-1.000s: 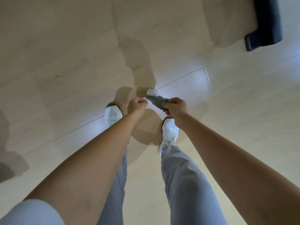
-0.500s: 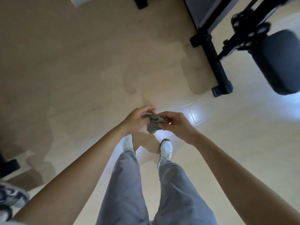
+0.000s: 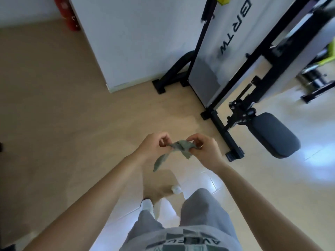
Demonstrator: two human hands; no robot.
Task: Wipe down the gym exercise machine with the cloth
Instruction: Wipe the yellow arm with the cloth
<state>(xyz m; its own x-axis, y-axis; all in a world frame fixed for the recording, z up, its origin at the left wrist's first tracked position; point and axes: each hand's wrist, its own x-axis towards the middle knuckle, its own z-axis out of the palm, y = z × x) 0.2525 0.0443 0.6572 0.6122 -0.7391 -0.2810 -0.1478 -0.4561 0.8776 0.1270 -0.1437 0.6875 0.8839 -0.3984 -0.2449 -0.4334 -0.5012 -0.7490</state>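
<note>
L hand [image 3: 154, 145] & R hand [image 3: 204, 149], fingers curled, pinching opposite ends of cloth [image 3: 179, 146] above tan floor [image 3: 63, 105]. Small, grey-green, crumpled; bunched btwn hands w/ one tail hanging below L hand. Black-framed machine [image 3: 225, 134] w/ dark pad [image 3: 273, 134] to right, apart from cloth.

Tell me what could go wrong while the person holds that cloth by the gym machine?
The cloth is only pinched between the left hand and right hand, one end dangling; it might slip and fall. The machine's black floor bar sticks out just ahead; walking while looking at the cloth could mean a trip.
</note>
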